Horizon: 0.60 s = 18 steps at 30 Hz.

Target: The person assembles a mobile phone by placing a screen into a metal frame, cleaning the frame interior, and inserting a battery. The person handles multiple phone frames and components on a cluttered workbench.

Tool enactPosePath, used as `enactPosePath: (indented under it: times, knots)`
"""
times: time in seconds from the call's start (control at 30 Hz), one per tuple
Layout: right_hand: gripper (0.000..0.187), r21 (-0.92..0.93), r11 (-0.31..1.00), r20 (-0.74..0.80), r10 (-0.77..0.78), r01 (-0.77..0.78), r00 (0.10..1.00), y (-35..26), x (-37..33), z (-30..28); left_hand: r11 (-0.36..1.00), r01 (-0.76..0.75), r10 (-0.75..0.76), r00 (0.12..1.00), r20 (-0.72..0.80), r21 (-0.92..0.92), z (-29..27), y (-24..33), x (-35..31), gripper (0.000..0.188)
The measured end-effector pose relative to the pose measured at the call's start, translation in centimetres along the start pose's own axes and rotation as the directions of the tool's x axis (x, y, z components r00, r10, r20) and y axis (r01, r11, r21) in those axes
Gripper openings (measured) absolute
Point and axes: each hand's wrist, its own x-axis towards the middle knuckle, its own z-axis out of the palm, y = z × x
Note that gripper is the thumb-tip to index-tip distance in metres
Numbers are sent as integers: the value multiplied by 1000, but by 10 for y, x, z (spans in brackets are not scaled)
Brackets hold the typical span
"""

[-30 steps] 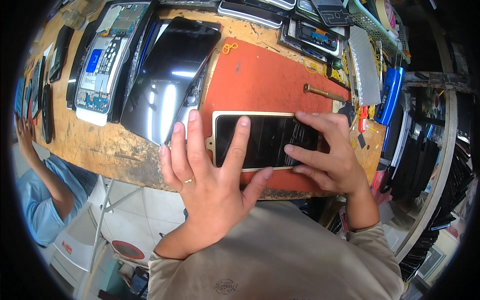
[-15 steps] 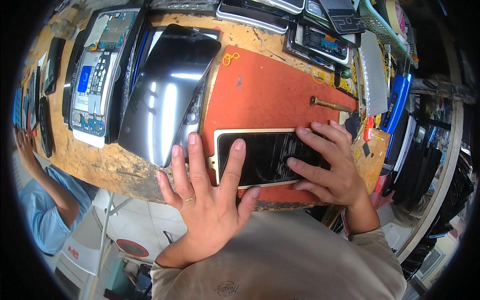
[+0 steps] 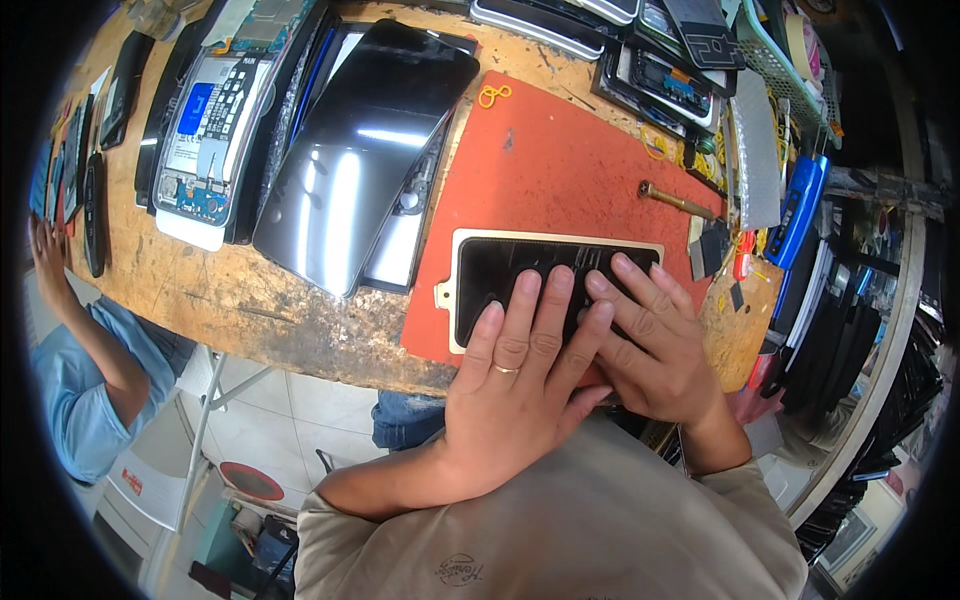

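Observation:
A black phone screen (image 3: 490,272) lies in a gold-coloured metal frame (image 3: 443,294) with a small tab at its left end. Both rest on a red-orange mat (image 3: 560,160). My left hand (image 3: 515,400), with a ring on one finger, is laid across the screen, its fingers stretched out. Close beside it, my right hand (image 3: 668,365) presses over the right half, fingers extended. The two hands touch or overlap at the thumbs. They hide the lower middle and right of the screen. Neither hand grips anything.
Left of the mat, a large glossy dark panel (image 3: 340,170) leans over other parts, beside opened phones (image 3: 215,130). A brass-coloured tool (image 3: 680,200), blue-handled tool (image 3: 800,205) and green basket (image 3: 770,60) are right. Another person's hand (image 3: 48,255) is at the far-left table edge.
My left hand has slid right, from the screen's left part to beside my right hand. My right hand's fingers have come closer together over the screen. The whole view has shifted slightly.

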Motion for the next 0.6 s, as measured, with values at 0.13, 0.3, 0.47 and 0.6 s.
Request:
enactPosePath:
  times: [0.13, 0.3, 0.47, 0.6]
  knots:
    - [43, 36, 999, 10, 15, -15, 1000, -9, -3, 2, 998, -13, 12, 1000, 28, 57, -2, -6, -4, 86]
    - [43, 53, 998, 23, 13, -14, 1000, -18, -4, 2, 996, 20, -23, 999, 34, 83, -5, -8, -8, 81]
    - [37, 143, 989, -82, -28, 39, 996, -16, -11, -3, 998, 1, -4, 999, 53, 59, -11, -14, -14, 85]
    - [32, 170, 985, -321, 65, -10, 945, -12, -29, -3, 999, 38, -38, 999, 39, 12, -20, -14, -10, 78]
